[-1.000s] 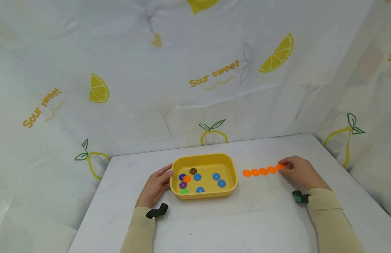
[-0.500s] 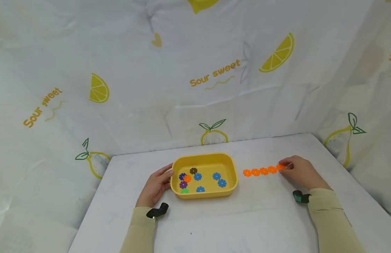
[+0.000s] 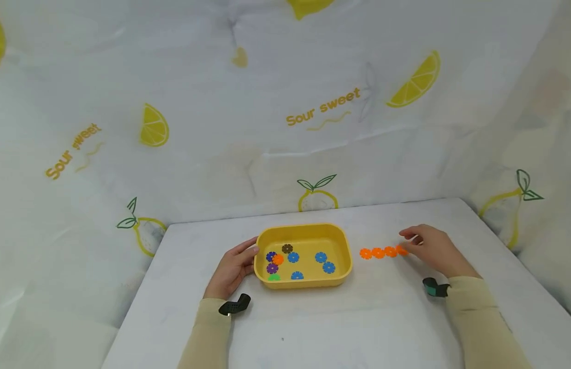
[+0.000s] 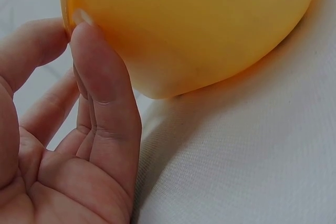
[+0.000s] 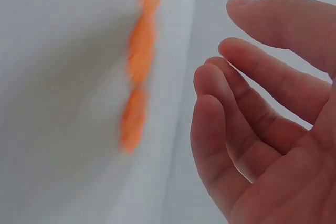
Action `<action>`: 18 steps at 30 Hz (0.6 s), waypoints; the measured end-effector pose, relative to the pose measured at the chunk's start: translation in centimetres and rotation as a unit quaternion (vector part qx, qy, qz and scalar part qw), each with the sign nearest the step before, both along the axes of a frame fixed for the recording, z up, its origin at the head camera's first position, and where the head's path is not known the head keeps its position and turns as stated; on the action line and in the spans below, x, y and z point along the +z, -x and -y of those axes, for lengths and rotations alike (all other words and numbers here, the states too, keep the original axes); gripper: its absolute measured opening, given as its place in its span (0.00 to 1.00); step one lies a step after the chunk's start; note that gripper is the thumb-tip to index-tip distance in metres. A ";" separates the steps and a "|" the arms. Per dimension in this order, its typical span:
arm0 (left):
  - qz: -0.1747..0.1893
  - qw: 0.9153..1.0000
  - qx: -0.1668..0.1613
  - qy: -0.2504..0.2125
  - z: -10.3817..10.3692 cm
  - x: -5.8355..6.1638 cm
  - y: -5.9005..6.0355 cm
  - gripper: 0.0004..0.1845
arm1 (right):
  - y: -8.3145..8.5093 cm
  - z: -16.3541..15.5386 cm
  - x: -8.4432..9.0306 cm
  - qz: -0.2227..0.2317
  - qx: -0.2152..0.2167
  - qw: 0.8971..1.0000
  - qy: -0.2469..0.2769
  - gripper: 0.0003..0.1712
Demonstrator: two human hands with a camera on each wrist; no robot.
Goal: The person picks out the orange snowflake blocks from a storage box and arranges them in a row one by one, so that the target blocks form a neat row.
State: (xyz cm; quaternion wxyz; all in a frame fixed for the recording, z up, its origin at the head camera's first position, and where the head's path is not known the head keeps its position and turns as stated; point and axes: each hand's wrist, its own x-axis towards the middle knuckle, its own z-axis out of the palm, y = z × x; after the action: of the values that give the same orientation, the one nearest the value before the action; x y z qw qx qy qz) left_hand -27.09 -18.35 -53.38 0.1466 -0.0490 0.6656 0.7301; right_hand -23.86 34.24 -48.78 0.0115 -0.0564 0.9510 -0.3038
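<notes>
A yellow tray [image 3: 304, 227] stands on the white table and holds several flower-shaped pieces [image 3: 293, 258] in blue, purple, orange, brown and green. My left hand [image 3: 250, 251] rests against its left end, thumb and a finger touching the wall, as the left wrist view shows on the tray [image 4: 199, 24] with the hand [image 4: 73, 24]. To the tray's right lies a row of orange pieces [image 3: 382, 252], blurred in the right wrist view [image 5: 137, 66]. My right hand [image 3: 410, 238] hovers at the row's right end, fingers relaxed and holding nothing [image 5: 236, 24].
The white table [image 3: 359, 318] is walled at the back and both sides by a white cloth printed with lemons and pears [image 3: 313, 128]. Bare table stretches in front of the tray and the row. A small camera sits on each wrist.
My right hand has let go of the rightmost orange piece and lifted a little off the row. The left hand stays at the tray. The head view shifted slightly.
</notes>
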 end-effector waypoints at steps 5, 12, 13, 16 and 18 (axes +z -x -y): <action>-0.004 1.000 -0.001 -0.001 0.1 0.1 0.1 0.32 | 1.7 4.5 2.7 0.001 0.040 0.999 0.017 0.23; -0.015 1.000 -0.011 0.002 0.0 0.3 0.3 0.30 | 4.3 12.1 6.2 0.010 0.129 0.992 0.013 0.20; -0.013 1.000 -0.011 0.001 0.0 0.3 0.3 0.30 | 4.5 13.2 6.4 0.013 0.144 0.989 0.011 0.20; -0.009 1.000 -0.010 0.000 0.1 0.1 0.2 0.29 | 5.1 16.4 6.8 0.019 0.189 0.982 -0.006 0.19; -0.009 1.000 -0.012 0.000 0.1 0.2 0.1 0.29 | 5.4 18.4 6.9 0.021 0.218 0.975 -0.024 0.18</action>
State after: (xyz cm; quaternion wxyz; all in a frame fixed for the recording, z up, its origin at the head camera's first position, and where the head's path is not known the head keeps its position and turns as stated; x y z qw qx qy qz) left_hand -27.22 -18.46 -53.19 0.1491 -0.0341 0.6677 0.7286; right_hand -29.25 15.81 -41.86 0.0992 -0.2559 0.9221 -0.2727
